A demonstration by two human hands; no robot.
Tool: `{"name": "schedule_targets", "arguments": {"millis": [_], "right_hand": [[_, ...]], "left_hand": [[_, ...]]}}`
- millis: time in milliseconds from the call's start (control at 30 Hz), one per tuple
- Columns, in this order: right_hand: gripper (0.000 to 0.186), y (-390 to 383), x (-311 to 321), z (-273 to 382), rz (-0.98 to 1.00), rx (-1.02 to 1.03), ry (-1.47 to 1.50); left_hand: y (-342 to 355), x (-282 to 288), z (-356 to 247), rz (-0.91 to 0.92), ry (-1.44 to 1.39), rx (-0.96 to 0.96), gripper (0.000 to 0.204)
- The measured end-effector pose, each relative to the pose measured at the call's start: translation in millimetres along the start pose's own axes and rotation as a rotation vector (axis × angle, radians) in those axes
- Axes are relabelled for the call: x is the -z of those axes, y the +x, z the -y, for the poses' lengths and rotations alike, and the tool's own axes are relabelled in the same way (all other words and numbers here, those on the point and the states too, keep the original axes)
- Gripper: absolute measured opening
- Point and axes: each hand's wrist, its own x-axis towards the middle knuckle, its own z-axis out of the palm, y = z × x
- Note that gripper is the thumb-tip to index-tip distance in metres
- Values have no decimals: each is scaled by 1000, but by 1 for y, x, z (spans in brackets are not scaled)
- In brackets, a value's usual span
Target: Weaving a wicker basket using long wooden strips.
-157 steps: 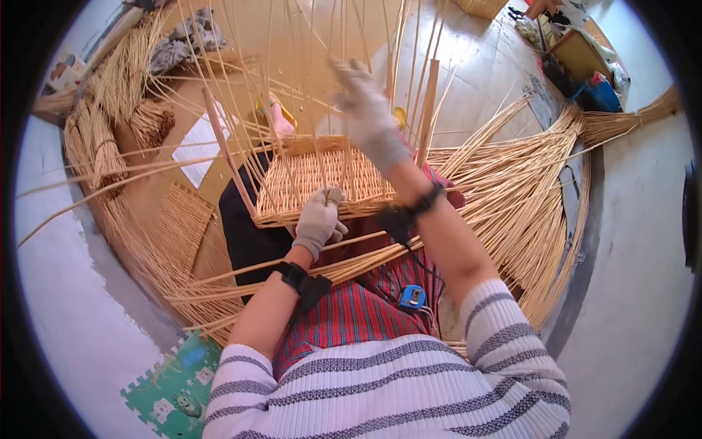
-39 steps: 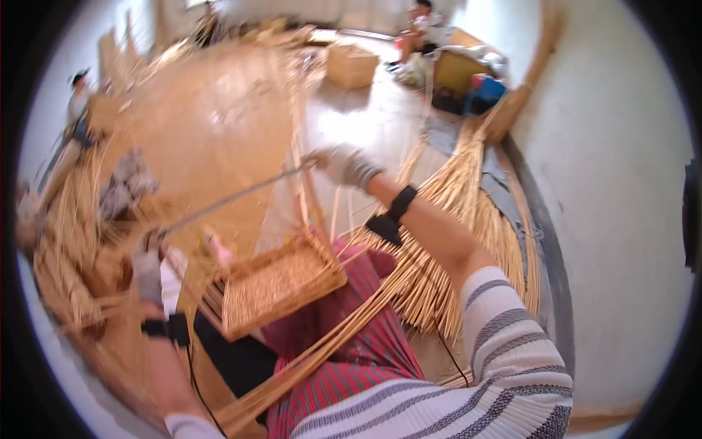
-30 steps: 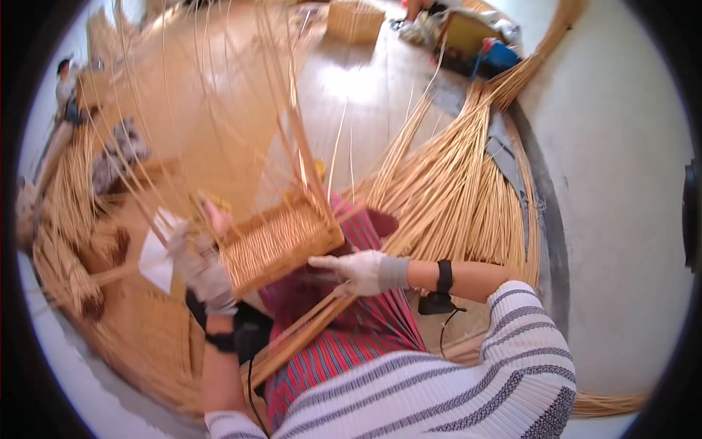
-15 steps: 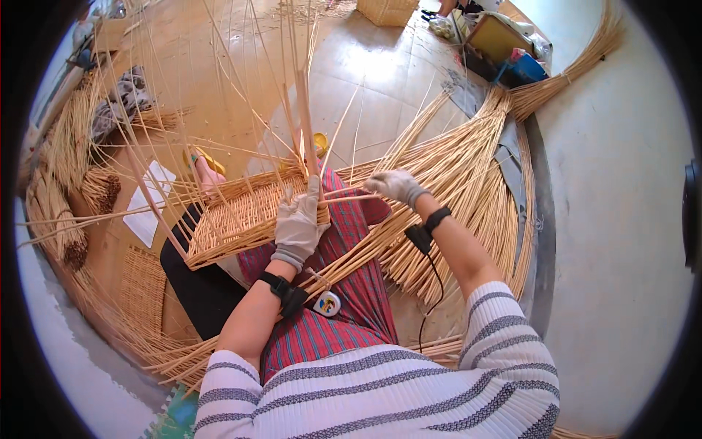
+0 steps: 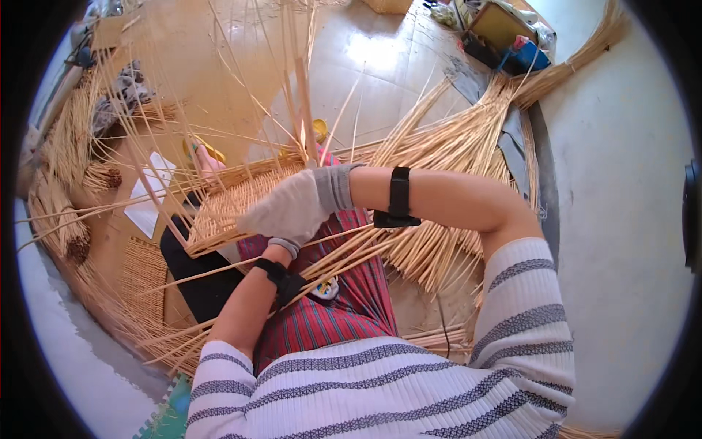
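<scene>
Tan basket [image 5: 238, 196] with two gloved hands by its near edge.
From the head camera, the basket sits over the person's knees, near the red striped cloth [image 5: 314, 333], and thin sticks stand up from it. The right hand [image 5: 287, 207] reaches across from the right and covers its near right part. Its fingers are blurry, so I cannot tell if they are apart or together. The left hand [image 5: 295, 235] is mostly hidden under the right one, and I cannot tell what its fingers do. Loose sticks spread out in a big bunch [image 5: 446, 154] on the right. A flat woven piece [image 5: 142, 274] lies on the left.
</scene>
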Motion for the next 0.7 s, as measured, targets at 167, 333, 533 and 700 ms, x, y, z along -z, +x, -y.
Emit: {"name": "schedule_targets", "arguments": {"millis": [167, 333, 533, 700], "right_hand": [[54, -6, 4, -15, -858, -448, -302], [75, -49, -35, -33, -15, -1152, 208], [64, -42, -75, -49, -113, -1292, -9], [35, -33, -105, -45, -499, -1311, -393]], "left_hand": [[-36, 39, 33, -416, -1144, -12, 46], [-52, 34, 83, -378, -1958, 157, 34], [10, 111, 53, -414, -940, -76, 37], [102, 136, 4, -144, -1718, -272, 61]]}}
